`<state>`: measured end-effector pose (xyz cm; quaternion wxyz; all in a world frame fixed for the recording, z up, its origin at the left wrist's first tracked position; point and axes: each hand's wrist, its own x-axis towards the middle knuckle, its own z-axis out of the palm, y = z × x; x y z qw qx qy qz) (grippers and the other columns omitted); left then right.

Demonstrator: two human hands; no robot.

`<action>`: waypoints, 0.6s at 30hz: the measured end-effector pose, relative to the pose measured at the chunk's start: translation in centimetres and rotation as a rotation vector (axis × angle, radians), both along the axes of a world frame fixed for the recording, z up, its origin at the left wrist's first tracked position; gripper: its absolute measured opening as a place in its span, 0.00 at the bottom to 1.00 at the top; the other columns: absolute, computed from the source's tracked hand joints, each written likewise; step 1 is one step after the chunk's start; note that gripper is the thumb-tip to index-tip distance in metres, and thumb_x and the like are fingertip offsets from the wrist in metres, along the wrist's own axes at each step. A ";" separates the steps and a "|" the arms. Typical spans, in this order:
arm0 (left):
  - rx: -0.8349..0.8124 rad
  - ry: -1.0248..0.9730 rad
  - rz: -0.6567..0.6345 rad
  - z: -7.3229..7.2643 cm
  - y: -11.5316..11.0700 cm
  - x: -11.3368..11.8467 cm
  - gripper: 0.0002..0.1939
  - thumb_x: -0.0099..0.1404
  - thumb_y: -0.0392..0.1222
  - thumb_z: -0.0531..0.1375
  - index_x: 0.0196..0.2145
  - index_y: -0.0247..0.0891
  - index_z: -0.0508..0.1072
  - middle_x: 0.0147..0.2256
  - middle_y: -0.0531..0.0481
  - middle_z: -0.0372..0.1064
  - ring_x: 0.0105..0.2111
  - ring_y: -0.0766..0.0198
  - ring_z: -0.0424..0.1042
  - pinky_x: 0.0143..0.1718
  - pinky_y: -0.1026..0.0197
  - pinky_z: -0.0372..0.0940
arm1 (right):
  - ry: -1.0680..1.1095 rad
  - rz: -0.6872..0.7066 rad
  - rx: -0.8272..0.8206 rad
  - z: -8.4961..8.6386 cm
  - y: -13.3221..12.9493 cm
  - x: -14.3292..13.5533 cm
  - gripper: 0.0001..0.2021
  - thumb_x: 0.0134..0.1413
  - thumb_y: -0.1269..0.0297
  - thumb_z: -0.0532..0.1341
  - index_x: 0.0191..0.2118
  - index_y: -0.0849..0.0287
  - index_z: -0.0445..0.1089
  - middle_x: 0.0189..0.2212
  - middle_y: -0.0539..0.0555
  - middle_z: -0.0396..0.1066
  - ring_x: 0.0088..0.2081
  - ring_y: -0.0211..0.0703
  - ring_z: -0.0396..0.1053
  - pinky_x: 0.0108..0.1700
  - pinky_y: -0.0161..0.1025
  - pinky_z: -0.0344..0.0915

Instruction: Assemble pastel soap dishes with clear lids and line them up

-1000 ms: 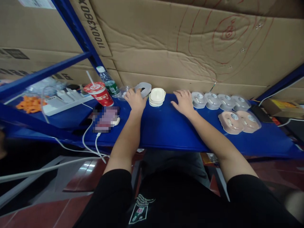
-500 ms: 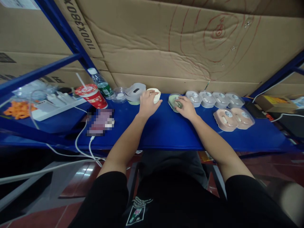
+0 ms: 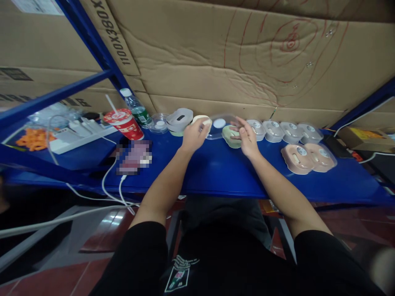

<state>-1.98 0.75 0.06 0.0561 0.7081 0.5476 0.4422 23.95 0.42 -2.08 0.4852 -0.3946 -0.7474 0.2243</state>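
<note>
My left hand (image 3: 194, 135) is closed around a cream-coloured round piece (image 3: 202, 120). A clear plastic lid with a white round label (image 3: 219, 123) is tilted between my hands, its right edge at the fingers of my right hand (image 3: 247, 135), which pinch it. Beneath that lid and beside my right fingers lies a green scalloped container (image 3: 231, 137) on the blue table. Left of my left hand stand grey-white containers (image 3: 180, 119) on a green base, with another clear lid (image 3: 159, 123) beside them.
Several grey lidded containers (image 3: 273, 130) line the back right, with two pink ones (image 3: 298, 159) in front. At left are a red cup (image 3: 125, 125), a water bottle (image 3: 135, 109), a power strip (image 3: 83, 137) and cables. Cardboard (image 3: 197, 61) stands behind the blue table (image 3: 216, 176).
The clear lid has come up off the green container and tilts toward the left, with my right hand raised at its edge. My left hand keeps the cream piece. The view has shifted slightly.
</note>
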 end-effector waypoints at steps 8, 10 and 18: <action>-0.108 -0.632 0.638 0.6 4.2 -11.0 0.26 0.84 0.46 0.38 0.61 0.29 0.67 0.40 0.49 0.73 0.33 0.70 0.74 0.37 0.62 0.73 | -0.346 -0.159 0.146 -1.2 2.3 2.6 0.35 0.70 0.35 0.57 0.67 0.57 0.71 0.62 0.68 0.75 0.64 0.68 0.71 0.68 0.68 0.68; -0.143 -0.722 0.647 0.4 4.4 -12.7 0.23 0.84 0.42 0.39 0.57 0.26 0.66 0.31 0.57 0.65 0.30 0.74 0.68 0.39 0.63 0.71 | -0.395 -0.146 0.143 -1.7 2.6 2.7 0.33 0.69 0.37 0.58 0.65 0.59 0.72 0.61 0.69 0.75 0.64 0.68 0.71 0.69 0.67 0.66; -0.065 -0.743 0.581 -2.7 6.3 -14.5 0.12 0.83 0.47 0.50 0.45 0.37 0.65 0.30 0.57 0.56 0.29 0.68 0.68 0.26 0.66 0.66 | -0.603 -0.086 0.083 -2.4 2.7 2.7 0.36 0.66 0.38 0.62 0.67 0.62 0.72 0.68 0.70 0.69 0.69 0.70 0.66 0.73 0.64 0.61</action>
